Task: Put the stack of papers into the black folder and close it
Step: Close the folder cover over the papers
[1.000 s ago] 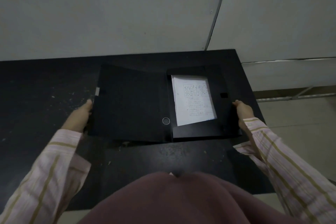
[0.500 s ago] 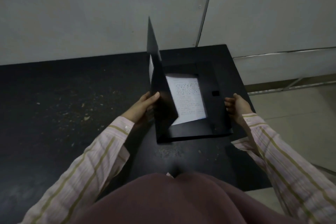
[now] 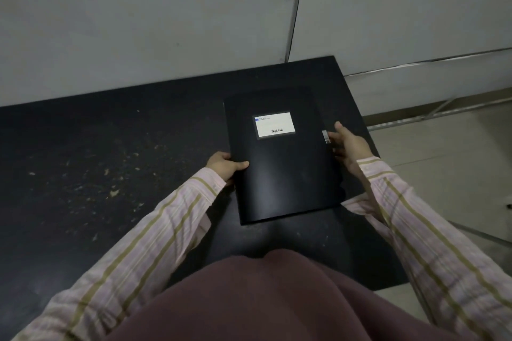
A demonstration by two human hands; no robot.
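Observation:
The black folder [image 3: 285, 163] lies shut on the black table [image 3: 110, 163], near its right end. A white label [image 3: 274, 124] shows on its cover and a small grey clasp tab [image 3: 325, 137] sits on its right edge. The papers are hidden inside. My left hand [image 3: 225, 165] grips the folder's left edge, thumb on the cover. My right hand [image 3: 349, 144] holds the right edge beside the clasp, fingertips touching it.
Pale flecks of debris [image 3: 113, 192] are scattered over the table's left half. The table's right edge [image 3: 368, 130] is just beyond my right hand, with tiled floor [image 3: 448, 163] below. A grey wall [image 3: 166, 22] stands behind the table.
My left hand swung the cover from flat open on the left, through upright, down onto the papers. The folder is now shut and the papers are out of sight.

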